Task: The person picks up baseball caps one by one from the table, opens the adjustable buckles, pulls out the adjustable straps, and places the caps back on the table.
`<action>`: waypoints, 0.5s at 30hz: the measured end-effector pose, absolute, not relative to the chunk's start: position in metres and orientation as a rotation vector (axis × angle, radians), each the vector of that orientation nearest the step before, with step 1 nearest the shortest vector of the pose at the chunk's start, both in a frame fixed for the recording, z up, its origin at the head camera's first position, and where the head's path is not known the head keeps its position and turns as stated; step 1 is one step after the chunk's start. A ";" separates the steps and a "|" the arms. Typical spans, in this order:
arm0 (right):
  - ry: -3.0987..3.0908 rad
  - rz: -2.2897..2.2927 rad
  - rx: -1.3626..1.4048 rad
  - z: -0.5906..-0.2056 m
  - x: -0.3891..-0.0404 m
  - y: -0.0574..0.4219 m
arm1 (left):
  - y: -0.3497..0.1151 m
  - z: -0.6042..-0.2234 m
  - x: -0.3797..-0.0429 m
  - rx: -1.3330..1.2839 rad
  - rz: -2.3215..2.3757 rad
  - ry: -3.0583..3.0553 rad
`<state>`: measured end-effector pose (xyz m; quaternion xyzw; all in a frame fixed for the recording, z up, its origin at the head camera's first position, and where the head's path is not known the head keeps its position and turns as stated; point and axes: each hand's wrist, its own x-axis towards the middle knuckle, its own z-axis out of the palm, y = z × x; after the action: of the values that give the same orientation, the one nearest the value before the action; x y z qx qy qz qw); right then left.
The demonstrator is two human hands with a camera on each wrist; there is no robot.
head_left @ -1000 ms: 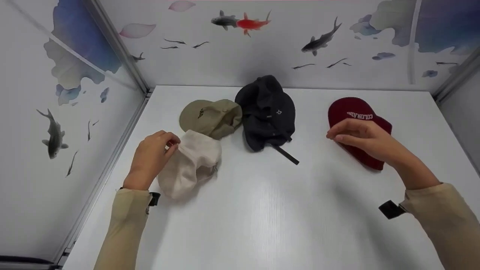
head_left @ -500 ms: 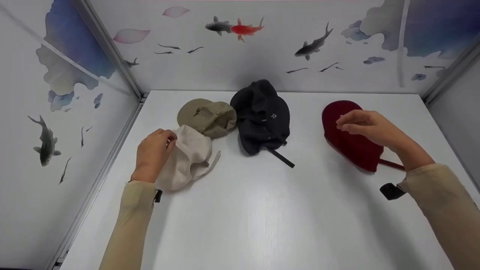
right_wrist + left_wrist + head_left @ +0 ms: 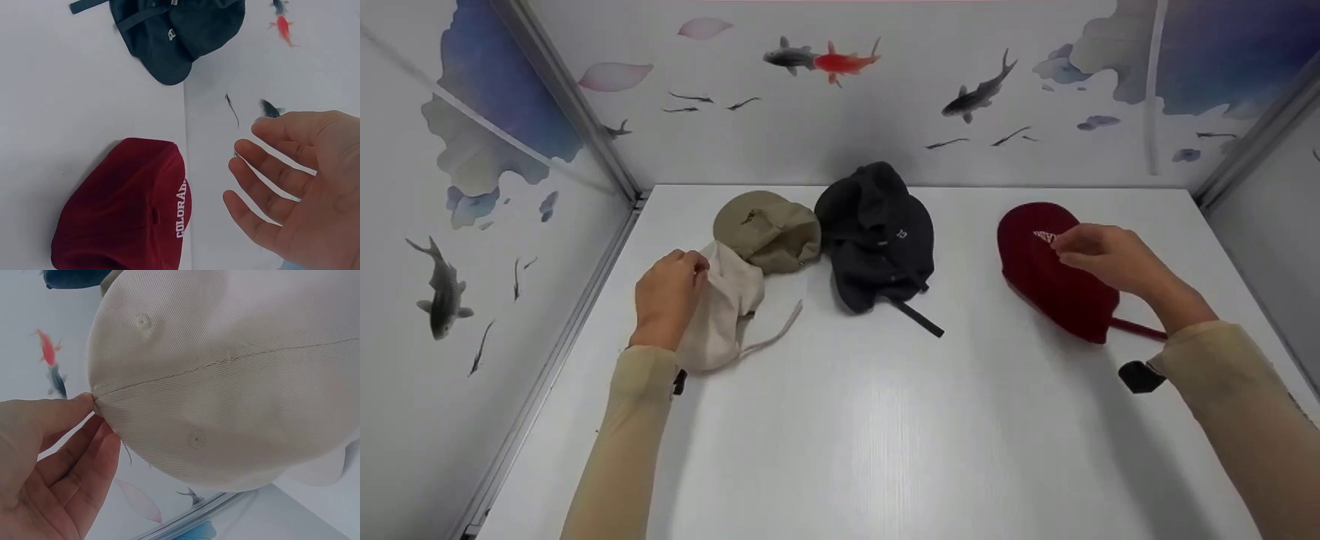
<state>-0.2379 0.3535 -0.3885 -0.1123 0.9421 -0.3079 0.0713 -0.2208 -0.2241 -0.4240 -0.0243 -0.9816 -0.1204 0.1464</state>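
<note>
My left hand (image 3: 666,300) pinches the crown top of a cream baseball cap (image 3: 225,394) between thumb and fingers. In the head view this cream cap (image 3: 720,315) hangs beside the hand, its loose strap trailing right. Behind it an olive cap (image 3: 769,229) lies with its brim to the left. My right hand (image 3: 1110,259) hovers over a dark red cap (image 3: 1042,277) with white lettering. The right wrist view shows its fingers (image 3: 264,185) relaxed and apart from the red cap (image 3: 124,214), holding nothing.
Two black caps, one overlapping the other, form a dark pile (image 3: 877,240) at the back middle, a strap sticking out in front. The white table (image 3: 885,420) is bounded by printed panels: a back wall (image 3: 720,142) and a left wall (image 3: 405,420).
My left hand has pulled the cream cap up and left, and its strap now shows. The right hand has shifted slightly off the red cap's front, uncovering its strap.
</note>
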 end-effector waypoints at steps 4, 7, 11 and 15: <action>2.888 -0.865 -0.321 -0.397 -0.242 0.360 | -0.225 -0.429 -0.227 -0.034 -0.359 -2.845; 2.921 -0.832 -0.313 -0.405 -0.243 0.366 | -0.225 -0.433 -0.228 -0.025 -0.377 -2.859; 2.890 -0.773 -0.310 -0.416 -0.243 0.375 | -0.223 -0.434 -0.225 -0.022 -0.374 -2.857; 2.827 -0.697 -0.295 -0.424 -0.241 0.382 | -0.217 -0.429 -0.222 -0.026 -0.366 -2.855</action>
<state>-0.2415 0.3816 -0.4245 -0.1003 0.9604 -0.2367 0.1074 -0.2222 -0.2175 -0.4295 -0.0091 -0.9833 -0.1261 0.1310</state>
